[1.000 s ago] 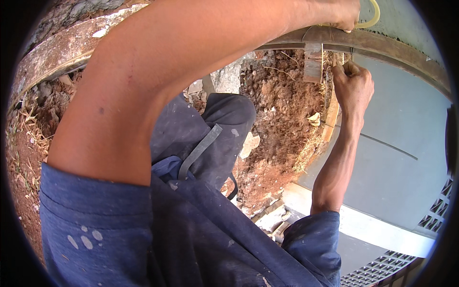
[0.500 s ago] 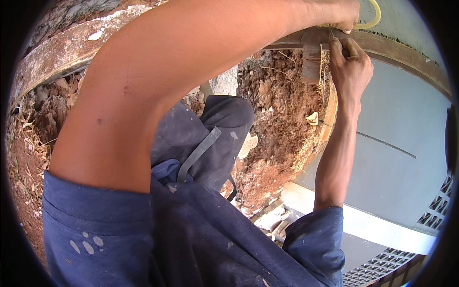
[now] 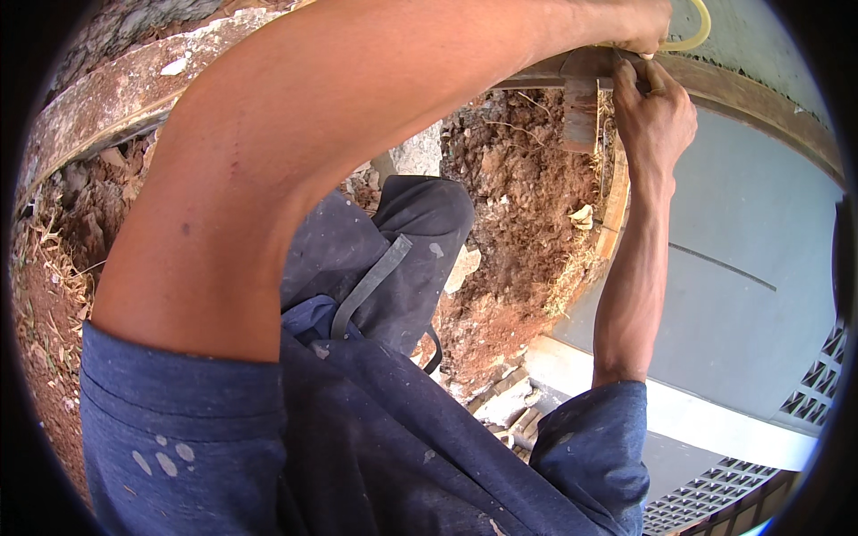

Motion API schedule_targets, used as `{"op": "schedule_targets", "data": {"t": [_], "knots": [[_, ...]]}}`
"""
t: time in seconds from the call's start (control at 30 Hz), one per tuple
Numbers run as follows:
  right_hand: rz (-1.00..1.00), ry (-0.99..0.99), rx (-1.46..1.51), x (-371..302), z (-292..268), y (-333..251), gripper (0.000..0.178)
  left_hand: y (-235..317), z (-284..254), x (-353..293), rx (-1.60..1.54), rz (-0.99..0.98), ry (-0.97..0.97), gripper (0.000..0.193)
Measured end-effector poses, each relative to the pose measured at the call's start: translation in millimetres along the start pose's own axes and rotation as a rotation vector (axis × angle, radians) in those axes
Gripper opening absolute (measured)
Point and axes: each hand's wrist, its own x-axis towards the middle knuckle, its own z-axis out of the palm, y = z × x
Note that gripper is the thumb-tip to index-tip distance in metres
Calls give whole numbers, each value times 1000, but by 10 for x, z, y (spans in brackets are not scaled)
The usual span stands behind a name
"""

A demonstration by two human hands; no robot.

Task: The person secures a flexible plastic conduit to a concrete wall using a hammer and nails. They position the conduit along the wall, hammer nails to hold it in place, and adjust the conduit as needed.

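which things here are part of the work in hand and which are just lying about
In the work, seemingly:
- yellow hose, by the left hand
- wooden beam, at the right hand's fingertips

Just lying about, it seems:
- rubble
- pale scrap
- dry grass

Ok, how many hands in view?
2: left hand at the top, beside the yellow hose; right hand just below it, at the brown beam. The left is partly cropped.
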Motion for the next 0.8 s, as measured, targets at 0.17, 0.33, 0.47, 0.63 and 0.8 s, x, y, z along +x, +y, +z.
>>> {"op": "schedule_targets", "data": {"t": [0.17,0.33,0.47,0.63,0.8], "knots": [[17,48,-39,10,-141,0,24,-3,11,-20,0,28,11,17],[264,207,91,-388,-740,420,17,71,54,2,-27,22,-35,17],[131,222,380,-272,-439,-89,16,-40,-96,98,72,129,13,15],[104,148,262,-271,111,-14,23,-35,114,23,26,62,-36,15],[62,196,260,-187,215,-31,23,-26,40,16,50,98,15,14]]}}
